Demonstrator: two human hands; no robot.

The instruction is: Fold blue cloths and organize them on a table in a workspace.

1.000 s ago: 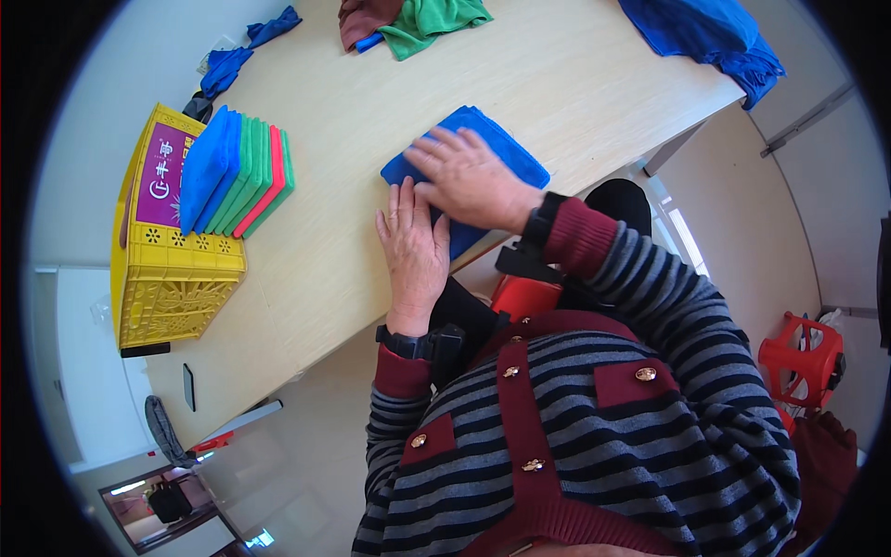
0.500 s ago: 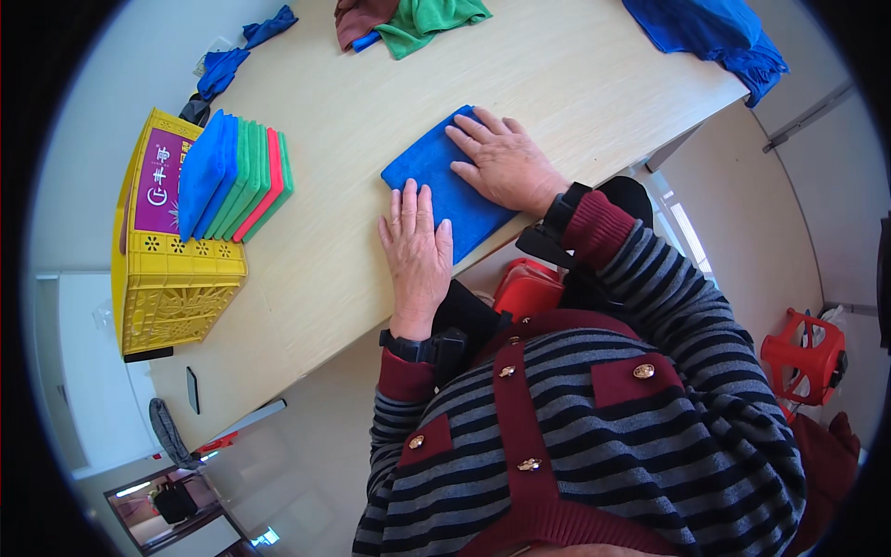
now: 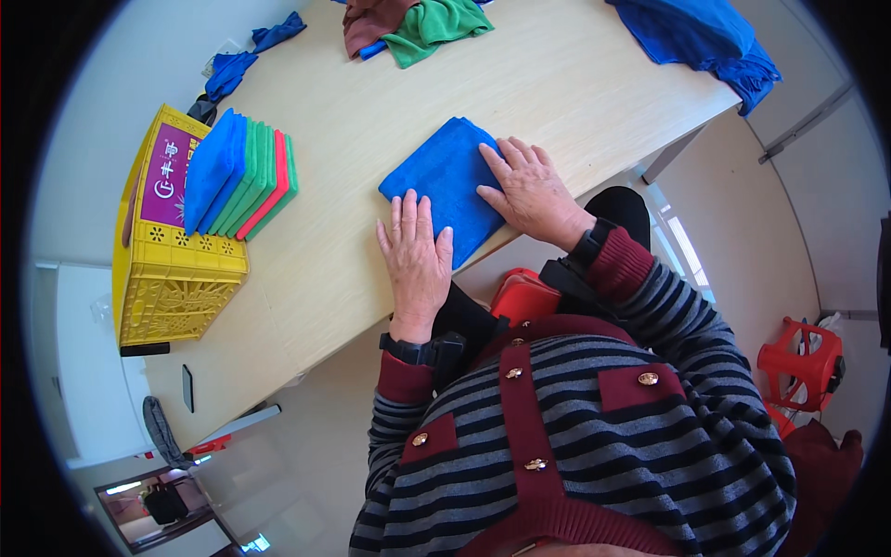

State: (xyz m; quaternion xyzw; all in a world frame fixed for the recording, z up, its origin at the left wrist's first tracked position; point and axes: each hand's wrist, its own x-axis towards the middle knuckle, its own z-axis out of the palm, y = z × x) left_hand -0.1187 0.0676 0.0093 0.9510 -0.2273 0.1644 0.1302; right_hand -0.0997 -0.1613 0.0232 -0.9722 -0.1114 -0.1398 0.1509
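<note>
A folded blue cloth (image 3: pixel 444 176) lies flat on the pale tabletop, close to its near edge. My left hand (image 3: pixel 415 255) rests over its lower left side, palm down with fingers extended toward the far side. On the cloth's right edge lies my right hand (image 3: pixel 536 190), its fingers spread and thumb apart, the fingertips touching the fabric. Neither hand grips anything. To the left, a row of folded cloths (image 3: pixel 251 181) in blue, green and red leans against a yellow plastic crate (image 3: pixel 181 292).
Loose brown (image 3: pixel 376 23) and green cloths (image 3: pixel 436 32) are heaped at the far side. A blue cloth pile (image 3: pixel 696 37) hangs over the table's far right corner. A dark phone (image 3: pixel 188 388) lies at the left end. A red stool (image 3: pixel 800 362) stands on the floor at right.
My right hand has slid right and slightly down, from the cloth's upper part to its right edge. The left hand stays nearly in place.
</note>
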